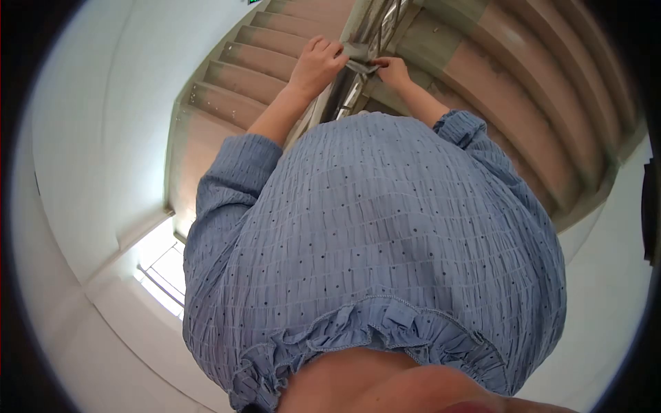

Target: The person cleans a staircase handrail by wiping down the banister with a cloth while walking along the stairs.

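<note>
A stair handrail [336, 96] with a shiny dark surface runs up the middle of the view, between two flights. Over it lies a small grey cloth [357, 52], bunched across the rail. My left hand [319, 67] is on the rail's left side, fingers curled and closed at the cloth's left edge. From the right, my right hand [392, 72] pinches the cloth's other end between thumb and fingers. The fingertips of both hands are partly hidden, and the cloth's underside does not show.
Reddish-brown steps [265, 65] with grey edges rise on the left. Another flight of steps [513, 103] curves along the right. A white wall [89, 138] and a bright window [165, 272] are at the left. My blue dotted blouse [379, 227] fills the centre.
</note>
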`<state>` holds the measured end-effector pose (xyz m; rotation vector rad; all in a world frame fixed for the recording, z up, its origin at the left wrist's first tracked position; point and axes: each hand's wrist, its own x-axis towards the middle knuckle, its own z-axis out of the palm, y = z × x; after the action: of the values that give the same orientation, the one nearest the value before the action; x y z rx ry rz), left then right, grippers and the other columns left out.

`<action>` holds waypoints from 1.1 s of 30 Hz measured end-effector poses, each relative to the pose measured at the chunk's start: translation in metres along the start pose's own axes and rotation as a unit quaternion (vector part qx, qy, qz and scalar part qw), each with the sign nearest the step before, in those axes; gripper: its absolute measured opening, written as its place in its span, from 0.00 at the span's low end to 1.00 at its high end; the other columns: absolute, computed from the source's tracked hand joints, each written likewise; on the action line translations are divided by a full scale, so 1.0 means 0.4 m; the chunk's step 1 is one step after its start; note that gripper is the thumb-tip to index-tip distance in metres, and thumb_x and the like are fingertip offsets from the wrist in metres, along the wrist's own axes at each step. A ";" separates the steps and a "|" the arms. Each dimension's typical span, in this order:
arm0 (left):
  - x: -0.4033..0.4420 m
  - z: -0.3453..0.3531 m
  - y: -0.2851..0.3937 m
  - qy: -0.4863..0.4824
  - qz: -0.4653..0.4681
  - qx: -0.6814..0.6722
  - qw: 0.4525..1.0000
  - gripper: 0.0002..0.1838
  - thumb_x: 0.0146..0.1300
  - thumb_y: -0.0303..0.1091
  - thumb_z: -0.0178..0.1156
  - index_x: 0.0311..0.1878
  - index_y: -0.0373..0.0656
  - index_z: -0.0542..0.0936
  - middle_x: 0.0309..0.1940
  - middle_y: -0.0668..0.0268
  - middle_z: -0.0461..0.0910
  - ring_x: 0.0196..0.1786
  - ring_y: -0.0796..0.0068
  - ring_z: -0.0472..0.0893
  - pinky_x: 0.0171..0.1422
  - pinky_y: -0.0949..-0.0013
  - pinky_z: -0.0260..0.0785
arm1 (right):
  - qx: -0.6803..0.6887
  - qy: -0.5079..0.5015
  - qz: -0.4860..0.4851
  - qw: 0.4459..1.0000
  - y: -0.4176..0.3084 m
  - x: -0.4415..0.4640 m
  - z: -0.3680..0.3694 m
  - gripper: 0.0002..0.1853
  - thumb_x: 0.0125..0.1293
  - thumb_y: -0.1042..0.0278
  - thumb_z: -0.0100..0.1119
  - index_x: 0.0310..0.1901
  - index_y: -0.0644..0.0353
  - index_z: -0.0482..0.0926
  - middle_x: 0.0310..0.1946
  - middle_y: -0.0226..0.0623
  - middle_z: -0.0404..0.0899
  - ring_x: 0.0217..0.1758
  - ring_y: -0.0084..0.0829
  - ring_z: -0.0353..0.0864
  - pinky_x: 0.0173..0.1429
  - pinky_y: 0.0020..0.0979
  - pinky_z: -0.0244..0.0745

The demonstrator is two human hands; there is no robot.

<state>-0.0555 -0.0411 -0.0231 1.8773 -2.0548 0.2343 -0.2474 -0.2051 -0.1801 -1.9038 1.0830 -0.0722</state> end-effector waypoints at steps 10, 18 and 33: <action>0.408 -0.011 0.070 -0.026 0.160 0.076 0.984 0.06 0.57 0.35 0.61 0.33 0.48 0.87 0.42 0.69 0.80 0.54 0.68 0.79 0.67 0.58 0.66 | 0.281 0.081 0.095 0.952 -0.008 0.141 -0.149 0.18 0.64 0.81 0.57 0.53 0.55 0.86 0.35 0.36 0.84 0.30 0.28 0.79 0.34 0.31 0.75; 0.332 -0.007 0.119 -0.154 0.228 0.047 0.960 0.05 0.53 0.34 0.62 0.28 0.48 0.86 0.41 0.70 0.79 0.54 0.68 0.78 0.67 0.58 0.67 | 0.321 -0.188 0.224 0.901 -0.010 0.037 -0.145 0.05 0.71 0.66 0.60 0.45 0.48 0.82 0.37 0.22 0.81 0.35 0.18 0.80 0.35 0.25 0.73; 0.296 -0.168 -0.022 -0.089 0.153 0.120 0.977 0.05 0.55 0.33 0.61 0.29 0.47 0.85 0.41 0.70 0.79 0.53 0.70 0.78 0.62 0.60 0.70 | 0.055 -0.106 0.039 0.992 -0.127 0.051 -0.151 0.18 0.56 0.81 0.59 0.49 0.63 0.86 0.37 0.36 0.87 0.39 0.27 0.83 0.42 0.30 0.77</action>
<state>-0.0448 -0.1288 0.0807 1.7584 -2.5376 0.4217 -0.2287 -0.2509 -0.1151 -1.7264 0.9876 0.1093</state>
